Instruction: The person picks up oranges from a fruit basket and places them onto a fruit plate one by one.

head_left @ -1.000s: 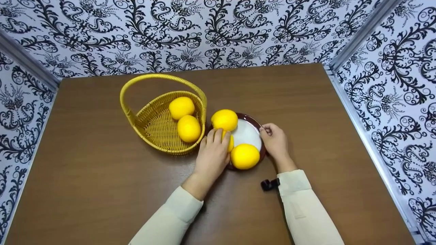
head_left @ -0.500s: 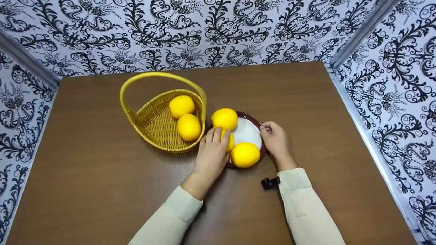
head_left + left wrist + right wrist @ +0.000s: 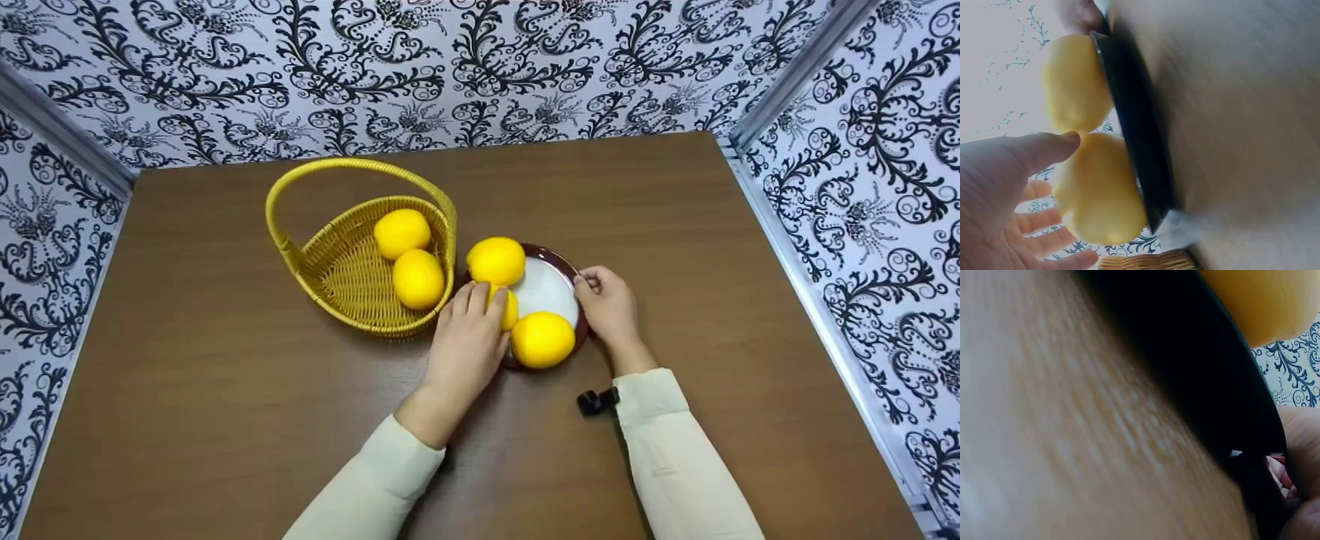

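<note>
A brown-rimmed plate (image 3: 551, 260) with a white middle holds three lemons. My left hand (image 3: 465, 337) lies over the middle lemon (image 3: 508, 309), fingers on top and partly hiding it. In the left wrist view my thumb reaches the gap between two lemons, with the fingers behind the lower lemon (image 3: 1100, 191). Another lemon (image 3: 496, 261) sits at the plate's far left, and one (image 3: 543, 340) near its front. With thumb and curled fingers, my right hand (image 3: 609, 309) pinches the plate's right rim. The right wrist view shows the plate's dark side (image 3: 1202, 365) close up.
Left of the plate, almost touching it, stands a yellow wicker basket (image 3: 330, 281) with a tall arched handle (image 3: 360, 162). Two lemons (image 3: 402, 233) lie inside on its right. Patterned walls (image 3: 480, 67) border the brown table (image 3: 225, 420) at the back and sides.
Both hands keep their places on the lemon and the plate rim. The whole view shifts very slightly; the lemons and basket stay put.
</note>
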`<action>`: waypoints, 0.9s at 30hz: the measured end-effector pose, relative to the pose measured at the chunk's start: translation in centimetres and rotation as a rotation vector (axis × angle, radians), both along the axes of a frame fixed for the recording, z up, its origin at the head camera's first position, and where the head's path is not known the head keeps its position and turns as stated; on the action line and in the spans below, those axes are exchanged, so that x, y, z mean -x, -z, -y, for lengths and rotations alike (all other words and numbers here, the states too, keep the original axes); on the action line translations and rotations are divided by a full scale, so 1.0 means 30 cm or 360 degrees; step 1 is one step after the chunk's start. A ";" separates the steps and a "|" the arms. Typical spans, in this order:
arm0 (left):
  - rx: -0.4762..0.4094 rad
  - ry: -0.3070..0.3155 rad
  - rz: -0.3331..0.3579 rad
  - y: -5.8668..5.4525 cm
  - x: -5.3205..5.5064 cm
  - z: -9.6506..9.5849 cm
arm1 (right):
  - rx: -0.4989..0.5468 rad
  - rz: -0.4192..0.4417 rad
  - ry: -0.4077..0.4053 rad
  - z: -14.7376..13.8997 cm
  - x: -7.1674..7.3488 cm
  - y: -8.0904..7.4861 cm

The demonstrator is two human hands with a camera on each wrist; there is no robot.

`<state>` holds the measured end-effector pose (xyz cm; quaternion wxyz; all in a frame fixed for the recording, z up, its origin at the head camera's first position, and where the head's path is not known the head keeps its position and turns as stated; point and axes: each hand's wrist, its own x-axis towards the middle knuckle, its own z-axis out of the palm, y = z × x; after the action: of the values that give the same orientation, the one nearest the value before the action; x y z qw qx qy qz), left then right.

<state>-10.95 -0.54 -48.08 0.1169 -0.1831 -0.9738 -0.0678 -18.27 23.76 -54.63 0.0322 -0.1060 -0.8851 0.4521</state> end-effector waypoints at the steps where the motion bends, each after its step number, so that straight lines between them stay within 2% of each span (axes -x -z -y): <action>1: -0.0005 0.0001 -0.0001 -0.005 0.000 0.000 | 0.0001 -0.0001 0.0001 0.000 0.001 0.000; 9: -0.0124 0.0015 -0.0031 -0.049 0.007 0.017 | -0.0013 0.0001 0.0004 -0.002 0.004 0.003; 16: -0.0286 -0.0047 -0.0111 -0.072 0.031 0.052 | -0.0004 0.0008 0.0007 -0.002 0.003 0.001; 22: -0.0419 -0.0117 -0.0213 -0.071 0.061 0.085 | -0.0010 0.0039 0.0003 -0.003 0.004 0.002; 27: -0.0569 -0.0180 -0.0323 -0.048 0.096 0.116 | -0.0023 0.0043 -0.0002 -0.004 0.006 0.002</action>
<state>-13.84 -4.02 -46.65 0.2487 -0.1105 -0.9381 -0.2141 -18.44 23.88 -54.68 0.0206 -0.1113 -0.8888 0.4442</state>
